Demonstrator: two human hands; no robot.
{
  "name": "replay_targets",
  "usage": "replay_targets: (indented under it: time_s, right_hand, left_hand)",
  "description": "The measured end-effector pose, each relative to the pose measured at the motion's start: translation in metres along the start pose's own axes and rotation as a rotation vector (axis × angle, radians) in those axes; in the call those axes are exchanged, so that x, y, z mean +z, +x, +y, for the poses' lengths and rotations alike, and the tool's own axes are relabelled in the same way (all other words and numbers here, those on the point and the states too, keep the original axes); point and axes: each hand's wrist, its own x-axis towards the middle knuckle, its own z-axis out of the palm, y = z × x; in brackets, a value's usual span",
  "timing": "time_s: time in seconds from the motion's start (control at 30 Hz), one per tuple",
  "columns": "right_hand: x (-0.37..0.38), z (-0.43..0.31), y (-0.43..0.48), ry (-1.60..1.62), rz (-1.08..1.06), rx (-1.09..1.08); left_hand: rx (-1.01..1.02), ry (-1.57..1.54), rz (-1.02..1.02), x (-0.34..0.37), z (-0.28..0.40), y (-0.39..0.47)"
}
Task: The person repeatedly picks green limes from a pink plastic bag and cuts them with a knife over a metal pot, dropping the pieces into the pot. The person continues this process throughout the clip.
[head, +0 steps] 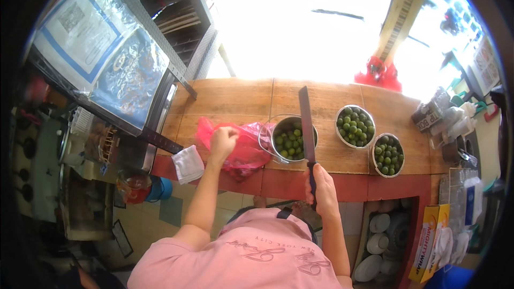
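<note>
My right hand (324, 190) grips the dark handle of a long knife (306, 124). Its broad, blunt-ended blade points away from me and crosses the view of the metal pail's right side. Small green citrus fruits (288, 143) lie in that metal pail (276, 154), whose wire handle leans left. My left hand (223, 143) has its fingers drawn together over a pink plastic bag (248, 155); whether they pinch anything is unclear. The bag lies crumpled beside the pail, its contents hidden. Further right, two white-rimmed tubs (337, 136) (375, 163) hold more green fruits.
A folded white cloth (188, 164) hangs at the front edge of the wooden table (229, 100), left of the bag. A metal-framed stand (160, 138) borders the left. A tip box (427, 117) and a wire rack (450, 188) stand right. Dishes (377, 243) fill a shelf below.
</note>
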Motion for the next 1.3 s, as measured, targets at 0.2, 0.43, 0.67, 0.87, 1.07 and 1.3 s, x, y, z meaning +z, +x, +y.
replay_targets:
  time_s: [0.2, 0.43, 0.67, 0.87, 1.07, 1.3]
  right_hand:
    - [-0.010, 0.005, -0.004, -0.021, 0.051, -0.030]
    - [-0.002, 0.008, -0.010, -0.090, 0.033, -0.011]
    - [0.001, 0.011, -0.013, -0.143, -0.006, -0.020]
    - [0.010, 0.016, -0.021, -0.221, -0.038, 0.000]
    - [0.024, 0.020, -0.031, -0.354, -0.085, -0.066]
    - [0.026, 0.021, -0.038, -0.546, -0.081, -0.160]
  left_hand:
    - [-0.155, 0.253, -0.427, 0.006, -0.064, -0.011]
    - [-0.049, 0.353, -0.461, -0.003, -0.060, -0.018]
    - [-0.155, 0.074, -0.370, -0.014, -0.062, -0.009]
    - [-0.251, -1.272, -0.156, -0.014, -0.008, -0.010]
    - [-0.365, -1.613, -0.183, -0.013, 0.042, -0.019]
    - [-0.427, -1.800, -0.139, 0.001, 0.060, -0.025]
